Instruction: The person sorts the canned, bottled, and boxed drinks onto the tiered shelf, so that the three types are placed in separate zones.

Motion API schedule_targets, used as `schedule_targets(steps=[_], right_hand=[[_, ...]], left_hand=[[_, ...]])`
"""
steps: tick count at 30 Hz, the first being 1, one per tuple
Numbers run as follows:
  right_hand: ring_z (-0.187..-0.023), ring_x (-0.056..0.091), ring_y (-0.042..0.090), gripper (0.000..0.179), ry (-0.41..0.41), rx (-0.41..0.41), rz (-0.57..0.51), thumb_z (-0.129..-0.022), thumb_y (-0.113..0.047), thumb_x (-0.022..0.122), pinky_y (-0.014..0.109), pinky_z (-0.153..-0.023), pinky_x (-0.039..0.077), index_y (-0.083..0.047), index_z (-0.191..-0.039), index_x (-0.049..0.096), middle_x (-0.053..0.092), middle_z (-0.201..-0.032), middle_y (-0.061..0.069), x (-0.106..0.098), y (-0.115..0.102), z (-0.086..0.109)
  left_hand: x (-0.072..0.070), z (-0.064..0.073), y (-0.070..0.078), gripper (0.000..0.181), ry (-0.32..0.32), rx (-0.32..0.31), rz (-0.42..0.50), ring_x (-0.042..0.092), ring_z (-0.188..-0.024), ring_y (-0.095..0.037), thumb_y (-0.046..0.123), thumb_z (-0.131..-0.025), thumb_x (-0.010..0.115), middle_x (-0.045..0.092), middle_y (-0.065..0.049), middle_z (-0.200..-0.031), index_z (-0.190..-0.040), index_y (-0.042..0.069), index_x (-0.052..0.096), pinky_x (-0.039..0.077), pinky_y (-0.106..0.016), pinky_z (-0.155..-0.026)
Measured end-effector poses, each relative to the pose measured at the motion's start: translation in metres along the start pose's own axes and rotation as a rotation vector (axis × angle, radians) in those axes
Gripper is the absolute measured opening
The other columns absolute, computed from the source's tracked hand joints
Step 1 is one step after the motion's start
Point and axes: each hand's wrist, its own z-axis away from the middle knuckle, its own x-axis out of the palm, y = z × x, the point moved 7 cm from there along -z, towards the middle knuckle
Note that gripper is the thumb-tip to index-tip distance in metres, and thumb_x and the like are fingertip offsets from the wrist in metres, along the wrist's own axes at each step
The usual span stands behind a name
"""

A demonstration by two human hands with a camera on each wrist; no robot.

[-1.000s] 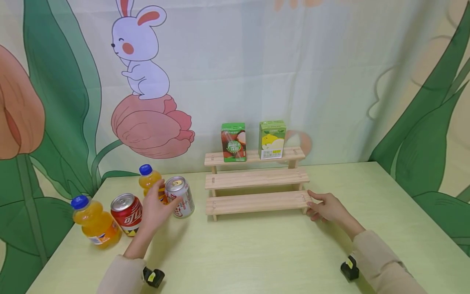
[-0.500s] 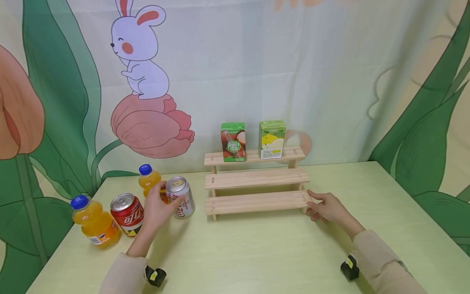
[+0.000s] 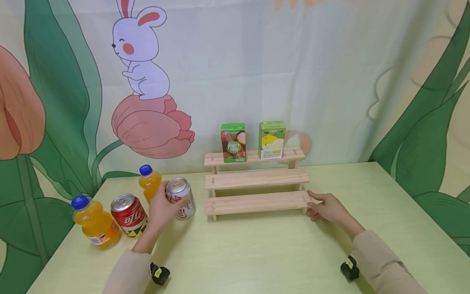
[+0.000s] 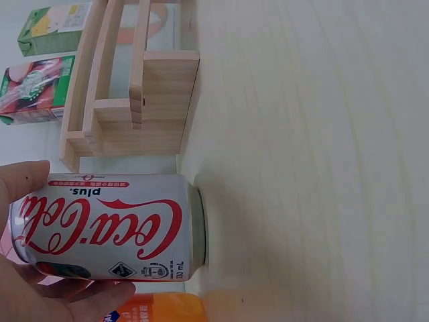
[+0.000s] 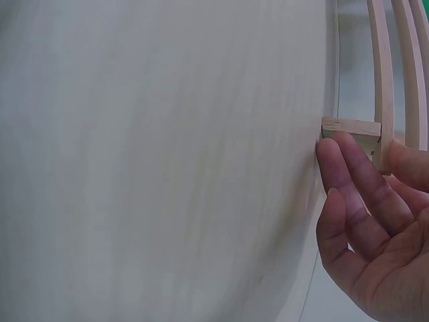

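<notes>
A white and red Coca-Cola can (image 4: 110,225) stands upright on the table, left of a three-step wooden rack (image 3: 257,203). My left hand (image 3: 163,209) holds the can near its top, thumb on one side and fingers on the other, as the left wrist view shows. At the right end of the lowest step, my right hand (image 3: 328,209) grips the rack, its thumb on the board and its fingers beside the leg. A red juice box (image 3: 233,143) and a green juice box (image 3: 272,140) stand on the top step.
Left of my left hand stand a red cola can (image 3: 129,216) and an orange drink bottle (image 3: 97,223) with a blue cap. Another orange drink bottle (image 3: 148,179) is close behind that hand. A printed curtain (image 3: 227,73) hangs behind the table (image 3: 257,253).
My left hand has moved slightly right and come in closer around the white can. My right hand and the rack have stayed in place.
</notes>
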Motion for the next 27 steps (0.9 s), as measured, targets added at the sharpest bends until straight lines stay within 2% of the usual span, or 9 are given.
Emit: schedule_targets(steps=[7,11,27], right_hand=[[-0.063,0.064,0.024,0.052,0.002,-0.004,-0.006,-0.094,-0.015,0.05,0.028,-0.045,0.041,0.003,-0.138,0.029,0.068,-0.079,0.014,0.0001,-0.0004,0.001],[-0.062,0.064,0.023,0.052,0.003,-0.006,-0.003,-0.094,-0.015,0.05,0.027,-0.045,0.04,0.002,-0.138,0.03,0.068,-0.079,0.014,-0.0005,-0.0008,0.0012],[-0.062,0.065,0.023,0.052,0.003,-0.002,0.008,-0.094,-0.015,0.05,0.028,-0.045,0.041,0.003,-0.138,0.03,0.068,-0.078,0.013,-0.0004,0.0002,0.001]], left_hand=[[0.0075,-0.0047,-0.0038,0.078,-0.011,-0.052,0.017,0.043,-0.116,-0.038,0.027,-0.078,0.072,0.043,-0.022,-0.13,-0.135,0.002,0.026,0.037,-0.053,-0.096],[0.0086,-0.0058,-0.005,0.078,-0.003,-0.06,0.026,0.042,-0.116,-0.037,0.026,-0.077,0.072,0.042,-0.022,-0.13,-0.136,0.003,0.026,0.036,-0.052,-0.096],[0.0038,-0.0034,0.0007,0.073,0.046,-0.04,0.013,0.047,-0.111,-0.036,0.028,-0.076,0.073,0.047,-0.021,-0.125,-0.131,0.001,0.033,0.04,-0.05,-0.093]])
